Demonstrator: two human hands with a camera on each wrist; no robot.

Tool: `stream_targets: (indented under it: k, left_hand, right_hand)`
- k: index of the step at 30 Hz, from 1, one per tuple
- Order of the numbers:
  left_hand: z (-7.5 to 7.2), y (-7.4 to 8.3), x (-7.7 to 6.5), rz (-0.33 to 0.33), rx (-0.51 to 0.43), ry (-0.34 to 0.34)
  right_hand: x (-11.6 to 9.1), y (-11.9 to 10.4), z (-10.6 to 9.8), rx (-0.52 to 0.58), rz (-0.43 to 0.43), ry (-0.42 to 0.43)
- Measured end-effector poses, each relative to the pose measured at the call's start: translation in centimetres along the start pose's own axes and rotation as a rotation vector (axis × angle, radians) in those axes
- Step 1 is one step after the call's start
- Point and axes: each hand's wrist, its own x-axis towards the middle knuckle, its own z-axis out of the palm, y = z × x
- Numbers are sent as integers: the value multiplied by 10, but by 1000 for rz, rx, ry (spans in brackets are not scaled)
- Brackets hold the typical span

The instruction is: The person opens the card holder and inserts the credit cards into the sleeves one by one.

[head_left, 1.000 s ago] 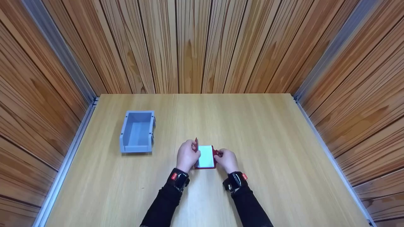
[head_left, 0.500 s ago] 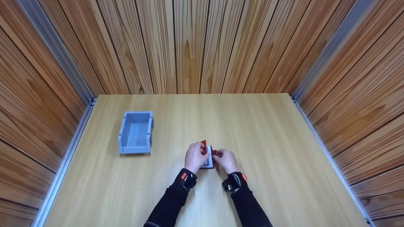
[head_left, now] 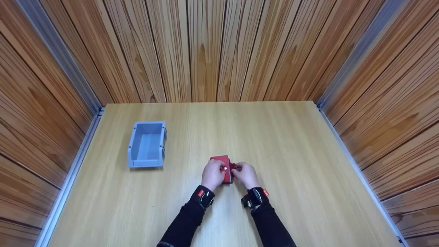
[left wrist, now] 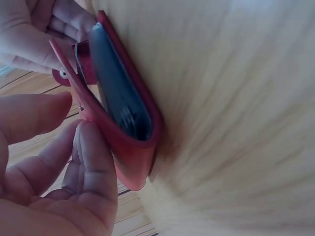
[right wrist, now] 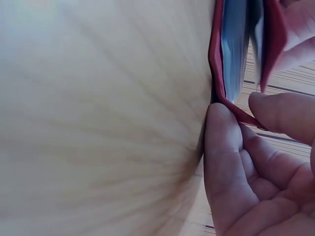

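A small red card holder lies on the table between both hands, its front cover folded over most of the way. Clear sleeves show in the gap between its covers in the left wrist view. My left hand has curled fingers at the front cover, thumb and fingertips right at its outer face. A short strap with a metal snap sticks out from the right side. My right hand pinches this strap between thumb and forefinger. The left hand covers part of the front cover in the head view.
A grey-blue plastic bin stands at the left of the wooden table. Wood-panelled walls with metal corner rails enclose the table at the back and sides.
The left hand has swung the front cover over to the right, hiding the pale sleeve that showed before. The right hand has stayed at the strap.
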Motion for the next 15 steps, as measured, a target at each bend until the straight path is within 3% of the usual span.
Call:
stream_targets:
  k: [9, 15]
  left_hand:
    - [9, -4, -3, 64, 66, 31]
    - [8, -2, -4, 53, 101, 33]
  right_hand:
    - [0, 0, 1, 6, 22, -10]
    - [-1, 0, 1, 9, 12, -2]
